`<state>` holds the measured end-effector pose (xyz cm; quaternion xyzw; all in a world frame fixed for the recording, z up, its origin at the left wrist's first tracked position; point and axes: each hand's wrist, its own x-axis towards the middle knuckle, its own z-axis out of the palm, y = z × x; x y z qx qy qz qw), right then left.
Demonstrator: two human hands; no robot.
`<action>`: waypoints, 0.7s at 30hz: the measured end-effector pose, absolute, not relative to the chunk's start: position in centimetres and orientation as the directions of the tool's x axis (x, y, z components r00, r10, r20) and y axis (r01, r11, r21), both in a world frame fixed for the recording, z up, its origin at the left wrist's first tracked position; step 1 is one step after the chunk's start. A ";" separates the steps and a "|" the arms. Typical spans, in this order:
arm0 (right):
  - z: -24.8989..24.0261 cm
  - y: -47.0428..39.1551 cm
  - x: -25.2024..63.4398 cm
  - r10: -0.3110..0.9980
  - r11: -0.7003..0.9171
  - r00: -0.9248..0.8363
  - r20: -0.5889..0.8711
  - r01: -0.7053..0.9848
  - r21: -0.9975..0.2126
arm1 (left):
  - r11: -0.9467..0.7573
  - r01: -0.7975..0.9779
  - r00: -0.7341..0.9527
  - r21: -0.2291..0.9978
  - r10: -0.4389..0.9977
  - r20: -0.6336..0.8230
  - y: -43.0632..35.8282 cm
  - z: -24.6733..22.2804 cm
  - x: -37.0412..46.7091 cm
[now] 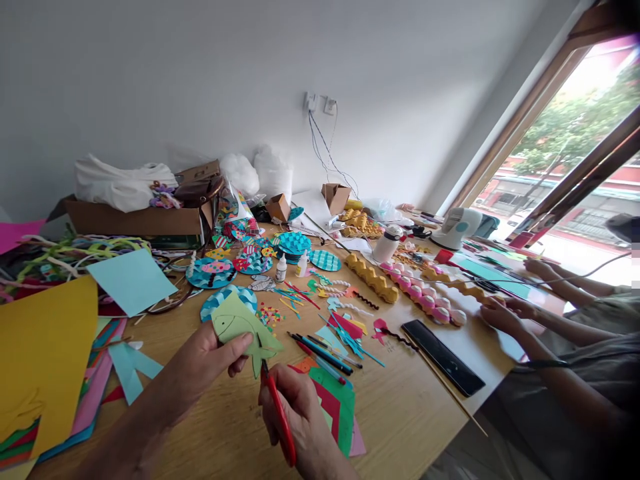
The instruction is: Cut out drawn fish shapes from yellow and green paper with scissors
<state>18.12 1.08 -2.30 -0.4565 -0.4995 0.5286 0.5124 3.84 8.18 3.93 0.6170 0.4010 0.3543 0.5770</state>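
Note:
Pinched between the thumb and fingers of my left hand (pixel 213 357) is a piece of light green paper (pixel 240 320) with a fish outline drawn on it. Its lower edge is partly cut around the tail. My right hand (pixel 293 403) grips a pair of red-handled scissors (pixel 280 417), whose blades meet the paper near the fish's tail. Below and right of the scissors lie stacked green and red paper sheets (pixel 343 407). Several pens (pixel 325 353) rest just beyond my right hand. Behind the fish paper sits a blue scalloped paper disc (pixel 213 303).
Coloured paper sheets (pixel 47 360) pile up at the left. Glue bottles (pixel 281 269), paper strips and decorated discs spread across the middle. Painted egg-carton strips (pixel 425 293), a black phone (pixel 443 357) and a thin stick (pixel 453 393) lie at the right, near other people's hands (pixel 505 317).

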 end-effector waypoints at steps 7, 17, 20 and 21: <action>-2.4 1.0 18.3 0.993 0.041 -0.108 0.051 -0.096 -0.995 | -0.004 0.087 0.447 0.996 0.894 -0.035 8.1 3.9 3.7; -1.9 0.7 18.4 0.995 0.026 -0.093 0.031 -0.062 -0.998 | 0.014 0.077 0.486 0.997 0.873 -0.049 7.9 3.8 3.7; -2.2 0.7 18.4 0.995 0.035 -0.092 0.040 -0.055 -0.998 | 0.020 0.079 0.489 0.997 0.870 -0.056 8.0 3.7 3.6; -2.4 0.7 18.4 0.995 0.037 -0.086 0.041 -0.050 -0.998 | 0.014 0.079 0.491 0.997 0.869 -0.052 8.0 3.6 3.6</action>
